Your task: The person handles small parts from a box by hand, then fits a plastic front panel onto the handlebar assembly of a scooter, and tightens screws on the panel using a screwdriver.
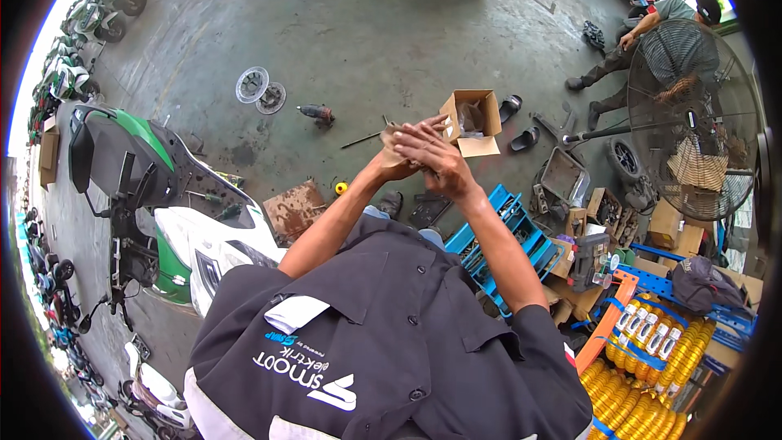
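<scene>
We find a thin brown piece (389,134), perhaps a rag or a scrap of card, between the person's two hands, above the floor and in front of the dark shirt (366,310). The left hand (395,165) seems to grip it from beneath, while the right hand (444,165) lies across with its fingers stretched out; whether that one closes on the piece too, we cannot tell. Since the piece is between the hands and not set down, we judge the handling to be under way and unfinished, though nothing shows us how much is left. Under all this we see a grey-green concrete floor (326,57), stained in dark patches. On it lie a clear disc (252,84), a power tool (318,112), a stained brown board (295,208) and an open cardboard box (479,147); nearer the right arm, we make out a blue toolbox (521,228) with trays spread. A white and green scooter (216,253) stands at the left, more scooters (61,73) line the far left edge, and at the right we have a large fan (692,118), a seated co-worker (678,12) beyond it, and yellow coils (635,399) in the near corner
</scene>
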A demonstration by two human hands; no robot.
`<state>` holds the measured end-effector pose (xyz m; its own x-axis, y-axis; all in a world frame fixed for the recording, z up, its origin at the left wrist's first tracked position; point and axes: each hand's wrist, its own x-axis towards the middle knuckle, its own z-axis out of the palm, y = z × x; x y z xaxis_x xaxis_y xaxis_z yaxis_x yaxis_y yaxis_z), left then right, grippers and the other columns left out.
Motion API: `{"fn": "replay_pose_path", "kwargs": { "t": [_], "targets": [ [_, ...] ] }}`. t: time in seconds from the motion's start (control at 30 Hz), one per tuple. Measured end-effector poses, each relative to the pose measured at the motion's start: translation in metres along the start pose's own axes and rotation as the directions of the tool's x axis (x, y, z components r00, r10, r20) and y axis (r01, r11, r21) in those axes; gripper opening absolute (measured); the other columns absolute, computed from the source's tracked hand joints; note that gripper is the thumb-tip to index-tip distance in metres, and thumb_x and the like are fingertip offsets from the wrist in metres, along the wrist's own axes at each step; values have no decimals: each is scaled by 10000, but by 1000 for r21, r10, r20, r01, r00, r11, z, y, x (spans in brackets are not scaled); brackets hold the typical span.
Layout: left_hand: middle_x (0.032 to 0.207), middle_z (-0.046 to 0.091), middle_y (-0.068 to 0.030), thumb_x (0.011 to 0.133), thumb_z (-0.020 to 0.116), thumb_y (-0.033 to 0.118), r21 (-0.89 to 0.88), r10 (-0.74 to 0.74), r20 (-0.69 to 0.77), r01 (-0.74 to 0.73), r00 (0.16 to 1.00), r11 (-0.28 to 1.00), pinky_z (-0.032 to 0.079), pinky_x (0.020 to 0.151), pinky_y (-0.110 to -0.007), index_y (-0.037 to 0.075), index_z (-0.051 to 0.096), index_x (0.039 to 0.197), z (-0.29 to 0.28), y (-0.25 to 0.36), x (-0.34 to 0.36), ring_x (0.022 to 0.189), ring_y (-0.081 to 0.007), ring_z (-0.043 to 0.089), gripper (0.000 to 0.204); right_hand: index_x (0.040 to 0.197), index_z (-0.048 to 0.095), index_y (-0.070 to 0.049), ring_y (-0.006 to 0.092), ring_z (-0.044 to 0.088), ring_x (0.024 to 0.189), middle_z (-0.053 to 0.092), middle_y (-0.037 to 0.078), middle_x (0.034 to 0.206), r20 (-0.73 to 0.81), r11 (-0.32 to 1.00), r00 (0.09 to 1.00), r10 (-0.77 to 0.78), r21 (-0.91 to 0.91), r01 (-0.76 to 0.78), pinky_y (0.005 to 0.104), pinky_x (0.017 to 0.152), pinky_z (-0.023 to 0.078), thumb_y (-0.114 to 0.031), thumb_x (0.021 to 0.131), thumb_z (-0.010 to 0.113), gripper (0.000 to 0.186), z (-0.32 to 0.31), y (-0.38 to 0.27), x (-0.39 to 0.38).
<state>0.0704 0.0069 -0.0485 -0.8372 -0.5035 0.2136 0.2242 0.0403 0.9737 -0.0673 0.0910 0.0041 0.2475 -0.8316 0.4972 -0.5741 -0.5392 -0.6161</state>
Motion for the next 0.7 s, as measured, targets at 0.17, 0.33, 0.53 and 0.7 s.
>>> {"fn": "replay_pose_path", "kwargs": {
  "t": [0.17, 0.33, 0.53, 0.7],
  "targets": [
    [1554, 440, -161, 955, 586, 82, 215, -378, -37, 377, 925, 901, 355, 1171, -413, 90, 303, 1576, 9, 73, -10, 1421, -300, 432, 683, 1254, 678, -31, 296, 527, 1357, 643, 120, 1354, 44, 884, 956, 291, -395, -251, 440, 1160, 395, 51, 868, 576, 408, -32, 68, -66],
    [1530, 434, -216, 915, 620, 117, 541, -422, -40, 375, 905, 753, 375, 1143, -424, 55, 323, 1549, 14, 15, -5, 1380, -349, 457, 703, 1262, 660, 29, 234, 574, 1294, 647, 181, 1337, -258, 581, 547, 796, 578, -572, 324, 1076, 435, -120, 1028, 548, 299, 16, 13, -31],
    [1411, 548, -216, 785, 779, 137, 586, -135, -124, 182, 983, 789, 463, 1043, -404, 74, 495, 1460, 5, -34, -26, 1281, -343, 550, 735, 1049, 746, -15, 116, 645, 744, 756, 156, 916, -246, 735, 731, 637, 479, -480, 314, 712, 520, -74, 961, 608, 175, 51, -42, -54],
    [1142, 730, -179, 919, 692, 33, 123, -608, -176, 630, 774, 767, 502, 897, -261, 81, 486, 1489, -13, -89, -65, 958, -110, 656, 608, 1059, 737, 5, 122, 652, 734, 744, 75, 859, -93, 353, 403, 911, 681, -641, 295, 674, 530, -101, 966, 622, 182, 11, -38, -125]
  ]
}}
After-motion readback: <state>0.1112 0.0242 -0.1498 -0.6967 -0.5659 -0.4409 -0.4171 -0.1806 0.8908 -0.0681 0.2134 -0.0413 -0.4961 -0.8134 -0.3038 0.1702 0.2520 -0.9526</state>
